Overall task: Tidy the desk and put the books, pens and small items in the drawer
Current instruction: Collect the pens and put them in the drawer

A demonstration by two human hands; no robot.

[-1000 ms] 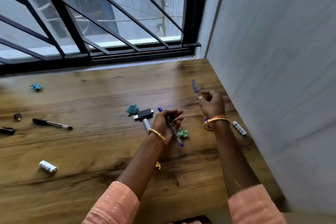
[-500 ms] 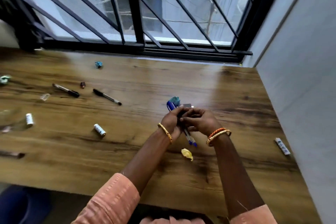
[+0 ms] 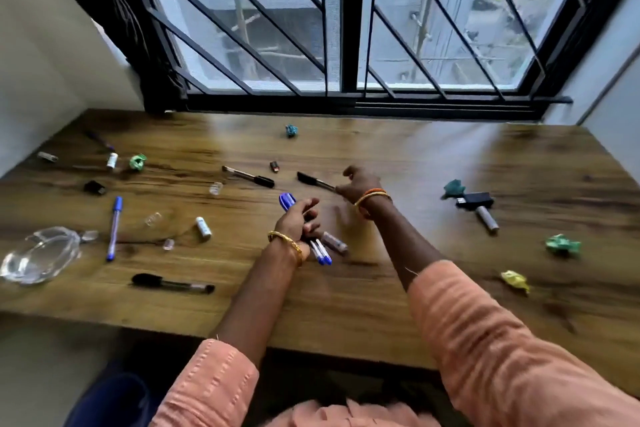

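Head view. The left hand (image 3: 298, 218), at centre frame, has its grip clamped round a bundle of blue pens (image 3: 320, 252); blue caps project above the fist toward the upper left, blue tips below the wrist toward the lower right. A small grey cylinder (image 3: 334, 241) lies on the table (image 3: 381, 305) just beside those tips.

The right hand (image 3: 360, 182), just right of and above the left, pinches the near end of a black pen (image 3: 313, 180), whose capped end points toward the upper left; whether the pen rests on the table or is lifted cannot be told.

Loose on the table: a second black pen (image 3: 248, 177) left of the pinched one, a third black pen (image 3: 172, 283) at lower left, a single blue pen (image 3: 114, 228) at left beside a glass dish (image 3: 38, 255), and a white battery (image 3: 203, 228) between them. At right, well apart from both hands, lie a black USB adapter (image 3: 476, 200) and crumpled paper scraps, green (image 3: 562, 245) and yellow (image 3: 515, 280).
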